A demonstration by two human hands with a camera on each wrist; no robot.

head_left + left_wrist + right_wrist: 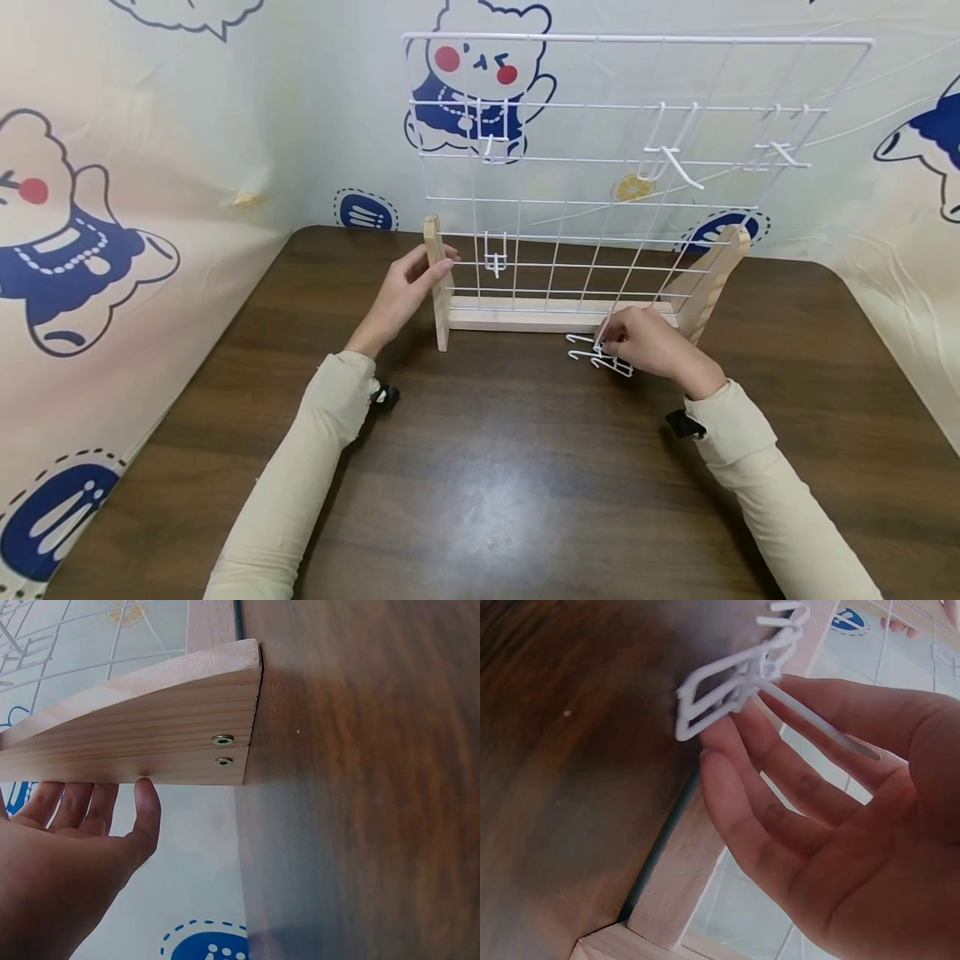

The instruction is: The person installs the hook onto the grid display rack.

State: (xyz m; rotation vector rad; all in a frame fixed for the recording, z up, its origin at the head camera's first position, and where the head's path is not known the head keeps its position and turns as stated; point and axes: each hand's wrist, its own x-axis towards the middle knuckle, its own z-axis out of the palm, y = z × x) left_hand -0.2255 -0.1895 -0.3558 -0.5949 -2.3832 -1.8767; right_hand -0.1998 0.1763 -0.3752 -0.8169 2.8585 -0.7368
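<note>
My left hand (405, 287) grips the left wooden upright (437, 292) of a white wire grid rack (555, 202). In the left wrist view, its thumb (147, 814) meets the edge of the board, with the fingers curled along the same edge. At the foot of the rack, on the right, my right hand (648, 346) pinches a white wire hook (615, 365) low over the table. More white wire shows close beside it. Seen from the right wrist, the hook's frame (720, 686) lies at the fingertips, its straight peg (821, 724) running across the fingers.
Several white hooks, among them one at the lower left (495, 260) and one at the upper right (671, 154), hang on the grid. A wooden crossbar (525, 317) joins both uprights on the brown table (480, 467). Behind is a printed cloth (315, 108).
</note>
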